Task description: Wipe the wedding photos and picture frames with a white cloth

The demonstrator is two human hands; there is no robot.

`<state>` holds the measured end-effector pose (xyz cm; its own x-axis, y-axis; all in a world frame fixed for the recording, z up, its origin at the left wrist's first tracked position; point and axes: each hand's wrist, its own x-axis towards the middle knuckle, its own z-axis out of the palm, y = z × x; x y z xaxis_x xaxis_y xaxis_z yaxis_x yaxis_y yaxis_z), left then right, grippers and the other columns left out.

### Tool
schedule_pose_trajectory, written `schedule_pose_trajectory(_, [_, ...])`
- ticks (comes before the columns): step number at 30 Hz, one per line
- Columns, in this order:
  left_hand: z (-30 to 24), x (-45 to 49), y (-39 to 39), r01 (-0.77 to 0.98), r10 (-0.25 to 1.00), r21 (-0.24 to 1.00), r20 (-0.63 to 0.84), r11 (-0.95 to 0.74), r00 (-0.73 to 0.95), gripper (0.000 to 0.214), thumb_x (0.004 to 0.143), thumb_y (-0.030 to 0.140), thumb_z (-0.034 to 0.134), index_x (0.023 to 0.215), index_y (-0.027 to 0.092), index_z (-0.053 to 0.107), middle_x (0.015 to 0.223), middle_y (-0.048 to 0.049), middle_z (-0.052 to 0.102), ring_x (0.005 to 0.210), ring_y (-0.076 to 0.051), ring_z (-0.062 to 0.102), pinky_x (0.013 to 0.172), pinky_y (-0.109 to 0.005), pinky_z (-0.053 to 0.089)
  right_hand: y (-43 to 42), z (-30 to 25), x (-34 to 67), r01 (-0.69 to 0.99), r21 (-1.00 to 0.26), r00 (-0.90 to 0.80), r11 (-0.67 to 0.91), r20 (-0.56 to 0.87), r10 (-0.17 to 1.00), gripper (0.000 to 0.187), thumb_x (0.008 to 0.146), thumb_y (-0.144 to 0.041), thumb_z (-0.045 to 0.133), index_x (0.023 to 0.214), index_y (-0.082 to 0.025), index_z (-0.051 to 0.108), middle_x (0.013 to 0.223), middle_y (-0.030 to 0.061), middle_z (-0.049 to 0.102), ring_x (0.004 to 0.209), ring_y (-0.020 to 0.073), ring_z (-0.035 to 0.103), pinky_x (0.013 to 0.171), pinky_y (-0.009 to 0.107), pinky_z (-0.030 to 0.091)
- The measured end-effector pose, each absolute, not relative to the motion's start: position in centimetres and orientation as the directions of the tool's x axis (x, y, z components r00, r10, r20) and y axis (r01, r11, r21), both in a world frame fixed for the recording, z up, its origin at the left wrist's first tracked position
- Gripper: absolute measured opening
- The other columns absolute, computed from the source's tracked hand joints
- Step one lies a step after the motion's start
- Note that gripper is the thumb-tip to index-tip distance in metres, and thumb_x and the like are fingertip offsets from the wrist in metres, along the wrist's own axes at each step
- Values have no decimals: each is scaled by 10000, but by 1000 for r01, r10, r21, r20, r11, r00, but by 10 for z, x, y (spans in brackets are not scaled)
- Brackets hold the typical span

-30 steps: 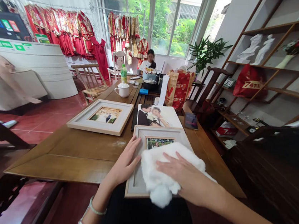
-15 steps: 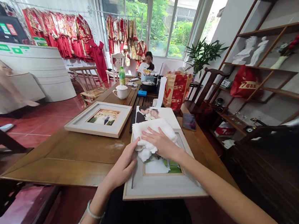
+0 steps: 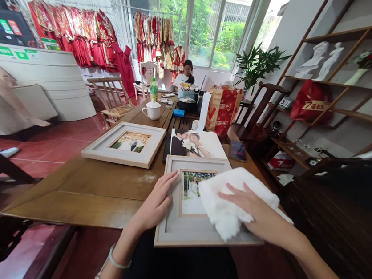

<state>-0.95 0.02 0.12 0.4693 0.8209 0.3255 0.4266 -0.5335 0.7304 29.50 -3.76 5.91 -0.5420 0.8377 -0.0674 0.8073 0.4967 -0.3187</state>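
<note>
My right hand (image 3: 249, 205) holds a bunched white towel (image 3: 244, 186) against the right side of a picture frame (image 3: 175, 236), fingers spread over the cloth. Pale wood edges this frame around a grey mat, and part of the photo (image 3: 194, 187) inside, with people outdoors, is covered by the towel. My left hand (image 3: 157, 199) rests along the frame's left edge with its fingers stretched out. The frame's near edge reaches past the table, above my lap. Just behind it lies a large white-backed wedding photo print (image 3: 202, 145).
A second framed photo (image 3: 103, 154) lies left on the wooden table (image 3: 99, 196). Farther back stand a lidded white mug (image 3: 152, 110), a green bottle (image 3: 153, 90), a blue box (image 3: 178, 112) and a red-brown paper bag (image 3: 222, 112). A phone (image 3: 237, 150) lies right. A person (image 3: 186, 79) sits opposite.
My right hand has dragged the towel from the frame's upper left to its right side, uncovering the left of the photo. My left hand stays at the left edge.
</note>
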Motion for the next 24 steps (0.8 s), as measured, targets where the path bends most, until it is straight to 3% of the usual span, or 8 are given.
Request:
schedule_pose_trajectory(4, [5, -11, -1, 431, 822, 734, 304, -525, 482, 544, 888, 132, 360, 1418, 243, 314, 1528, -59, 232, 1403, -240, 181, 1153, -473, 146, -73, 78, 299, 772, -458, -575, 441, -207, 792, 682, 698, -30, 433, 1311, -319, 505, 1367, -22, 506, 1326, 256, 360, 1140, 518, 147])
schedule_pose_trajectory(6, [5, -11, -1, 423, 816, 736, 302, -529, 494, 560, 878, 137, 391, 1421, 248, 307, 1531, -56, 223, 1403, -248, 178, 1151, -479, 146, -66, 79, 301, 793, -447, -546, 414, -218, 809, 606, 743, -71, 448, 1276, -345, 541, 1339, -34, 534, 1303, 257, 398, 1138, 496, 188])
schedule_pose_trajectory(10, [5, -13, -1, 405, 812, 747, 304, -528, 499, 608, 840, 90, 396, 1419, 253, 310, 1529, -49, 228, 1402, -249, 180, 1151, -488, 141, -12, 66, 295, 875, -305, -406, 375, -43, 913, 721, 651, -26, 417, 1337, -238, 486, 1410, 36, 446, 1338, 243, 339, 1129, 492, 196])
schedule_pose_trajectory(14, [3, -13, 0, 395, 810, 746, 320, -535, 492, 605, 843, 88, 385, 1419, 260, 315, 1522, -50, 243, 1396, -256, 194, 1149, -493, 147, 42, 50, 277, 889, -293, -347, 352, 71, 935, 731, 662, -11, 378, 1385, -121, 399, 1464, 103, 352, 1388, 265, 211, 1112, 560, 146])
schedule_pose_trajectory(20, [2, -12, -1, 394, 811, 745, 331, -539, 483, 592, 859, 101, 380, 1423, 264, 307, 1521, -46, 249, 1391, -258, 202, 1152, -483, 144, 23, 49, 254, 829, -331, -474, 451, 15, 881, 829, 596, 33, 386, 1406, -140, 359, 1437, 104, 405, 1375, 239, 250, 1119, 559, 102])
schedule_pose_trajectory(24, [3, -11, -2, 396, 822, 759, 313, -517, 475, 587, 864, 101, 374, 1424, 264, 305, 1521, -42, 244, 1394, -253, 198, 1156, -478, 138, -41, 70, 253, 730, -435, -638, 527, -156, 754, 763, 663, 11, 384, 1381, -245, 418, 1426, 27, 422, 1354, 245, 296, 1109, 524, 218])
